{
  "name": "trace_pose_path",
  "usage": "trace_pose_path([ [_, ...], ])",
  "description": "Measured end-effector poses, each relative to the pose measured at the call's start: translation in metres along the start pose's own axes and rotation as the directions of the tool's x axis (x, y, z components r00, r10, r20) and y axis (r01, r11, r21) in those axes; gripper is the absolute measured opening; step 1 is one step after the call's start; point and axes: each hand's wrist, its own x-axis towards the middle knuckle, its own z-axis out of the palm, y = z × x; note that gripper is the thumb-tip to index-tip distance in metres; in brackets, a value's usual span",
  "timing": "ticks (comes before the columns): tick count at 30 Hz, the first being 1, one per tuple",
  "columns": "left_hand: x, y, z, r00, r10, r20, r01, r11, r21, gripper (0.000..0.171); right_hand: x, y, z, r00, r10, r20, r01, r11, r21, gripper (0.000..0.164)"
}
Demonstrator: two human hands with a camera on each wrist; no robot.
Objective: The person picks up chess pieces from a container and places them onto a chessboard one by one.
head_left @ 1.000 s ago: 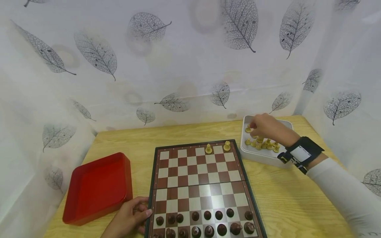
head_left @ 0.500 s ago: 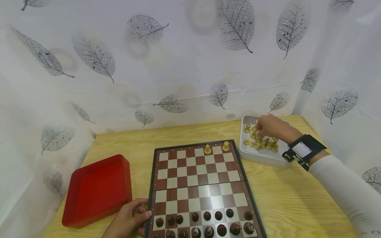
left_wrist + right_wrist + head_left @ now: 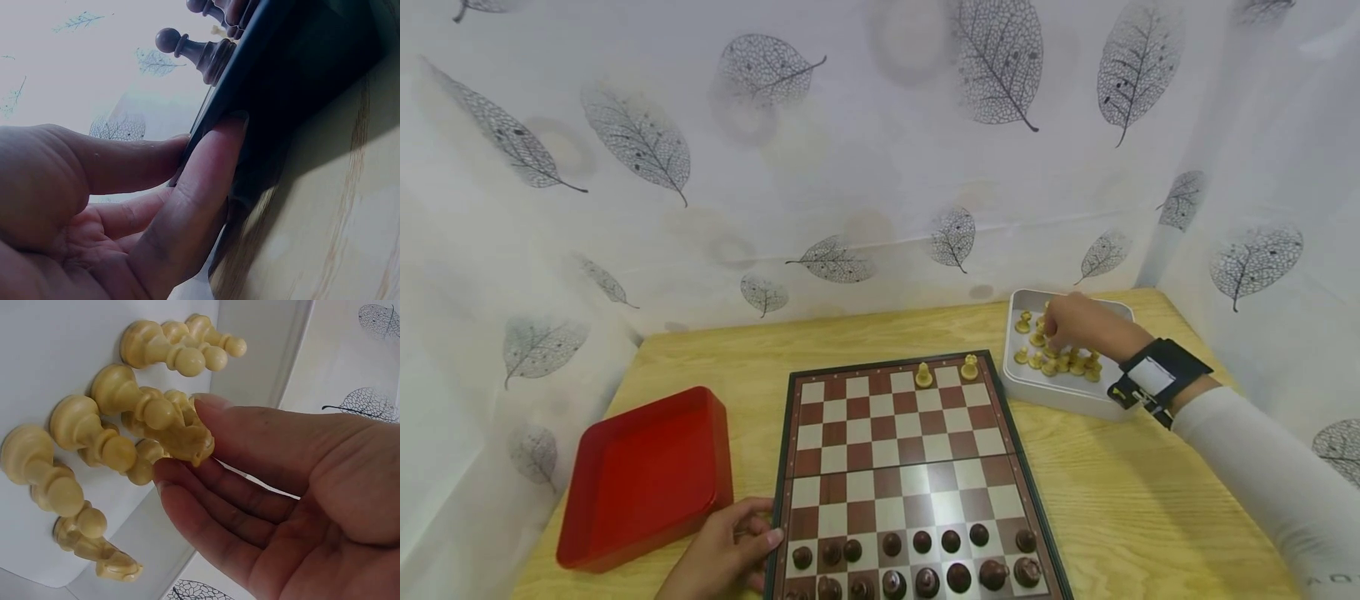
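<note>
My left hand (image 3: 726, 546) grips the left edge of the chessboard (image 3: 887, 483); in the left wrist view the thumb is above the edge and a finger (image 3: 203, 169) below it. Dark pieces line the board's near end, among them a dark pawn (image 3: 200, 56). Two cream pieces stand at its far end, a pawn (image 3: 923, 377) and a rook-like piece (image 3: 970, 368). My right hand (image 3: 1090, 325) reaches into the white box (image 3: 1060, 402) at the back right. There, thumb and fingers close around the head of a cream knight (image 3: 187, 444), amid several cream pawns (image 3: 75, 428).
A red tray (image 3: 643, 475) lies left of the board. A second cream knight (image 3: 109, 559) is in the white box. The wooden table (image 3: 1120, 500) backs onto a leaf-patterned curtain (image 3: 865, 167), which also hangs along both sides.
My right hand has shifted right and lower inside the white box, uncovering cream pieces on its left side. The left hand keeps its hold on the board.
</note>
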Motion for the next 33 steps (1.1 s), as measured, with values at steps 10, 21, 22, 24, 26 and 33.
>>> trace_pose_path([
  [10,0.0006,0.0022,-0.0011,1.000,-0.011,-0.010,0.011,1.000,-0.002,0.070,0.0053,0.0002,0.0021,1.000,0.004,-0.022,-0.005,0.999,-0.050,0.017],
  [21,-0.0004,0.0008,-0.0019,1.000,0.003,0.008,-0.003,1.000,-0.009,0.070,0.0038,-0.0035,0.0029,0.999,0.028,-0.020,-0.030,0.996,-0.079,0.016],
  [22,-0.0004,0.0007,-0.0018,1.000,0.001,0.007,-0.001,1.000,-0.011,0.071,0.0040,-0.0035,0.0031,0.999,0.028,-0.022,-0.030,0.996,-0.079,0.016],
  [24,-0.0005,0.0007,-0.0015,1.000,-0.004,0.004,0.004,1.000,-0.010,0.071,0.0042,-0.0038,0.0033,0.999,0.028,-0.023,-0.030,0.996,-0.081,0.015],
  [26,-0.0007,0.0006,-0.0013,1.000,-0.006,0.002,0.006,1.000,-0.008,0.072,0.0043,-0.0041,0.0033,0.999,0.032,-0.021,-0.034,0.996,-0.080,0.016],
  [33,-0.0018,-0.0002,-0.0008,1.000,0.009,-0.001,-0.009,1.000,-0.009,0.072,0.0015,-0.0064,0.0027,0.999,0.029,-0.041,-0.032,0.997,-0.074,0.016],
])
